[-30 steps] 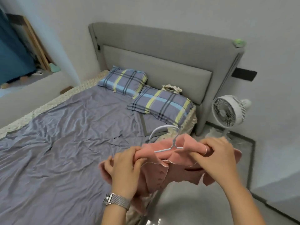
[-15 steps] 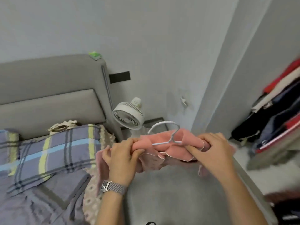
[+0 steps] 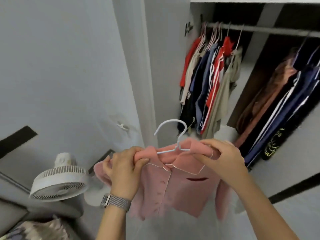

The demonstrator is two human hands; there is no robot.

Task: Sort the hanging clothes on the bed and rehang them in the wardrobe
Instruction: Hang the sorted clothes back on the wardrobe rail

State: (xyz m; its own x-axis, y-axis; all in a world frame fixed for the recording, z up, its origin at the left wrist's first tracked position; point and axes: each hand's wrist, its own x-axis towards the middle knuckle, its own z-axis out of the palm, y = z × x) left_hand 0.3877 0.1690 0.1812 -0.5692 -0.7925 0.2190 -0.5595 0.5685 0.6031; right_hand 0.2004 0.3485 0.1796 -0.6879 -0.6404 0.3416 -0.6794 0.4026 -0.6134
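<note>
Left hand fingers curled tight over the left shoulder of the pink shirt, thumb pinching from the front, clamping cloth onto the hanger arm. Right hand same on the right shoulder: fingers hooked over the top edge, thumb underneath, grasping shirt and hanger end together. Watch with mesh band on left wrist.

Between the two sets of fingers: white wire hanger, neck rising from the collar, hook upright, open side facing left, free in the air, touching nothing. Shirt hangs straight down below the fingers, button row left of centre, dark pocket slit under the right hand, hem loose and blurred, left sleeve bunched out past the left knuckles.

Above and beyond the right fingers: open wardrobe, rail across the top. Packed group of hung clothes (red, beige, navy, striped) on the rail's left part, right above the hook. Bare stretch of rail right of that group, then a second group (brown, navy, black) far right. Wardrobe's left side panel edge runs up just behind the hook.

Left of the left fingers: plain wall, small wall hook, open air. Below-left: white fan, near the sleeve, not touching. Bed corner at bottom left, well apart from the hands.
</note>
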